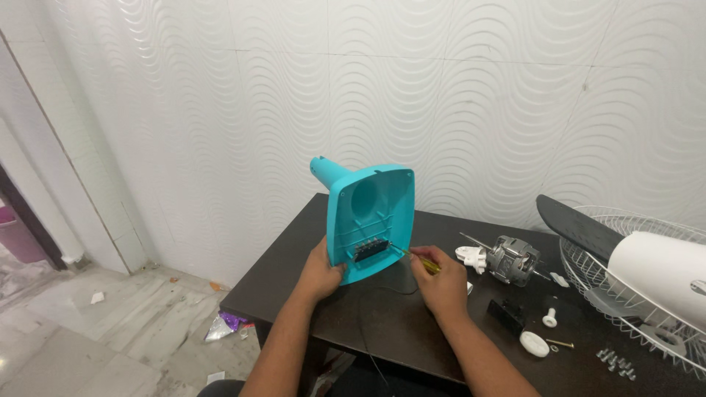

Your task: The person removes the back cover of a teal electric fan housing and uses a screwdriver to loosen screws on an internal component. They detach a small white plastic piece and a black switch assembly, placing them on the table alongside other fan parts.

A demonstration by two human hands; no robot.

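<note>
A turquoise plastic fan base (368, 213) stands tipped on its edge on the dark table (412, 331), its hollow underside facing me and its neck pointing up and left. A black switch block (370, 248) sits inside it near the lower rim. My left hand (321, 273) grips the base's lower left edge. My right hand (440, 281) holds a yellow-handled screwdriver (416, 257) whose tip reaches the switch block.
A bare fan motor (509, 259) with its shaft lies to the right. Beyond it are a white wire fan guard (625, 272), a dark blade (577, 226) and a white housing (658, 276). Small white knobs, a black block (506, 313) and several screws (616, 362) lie near the front right.
</note>
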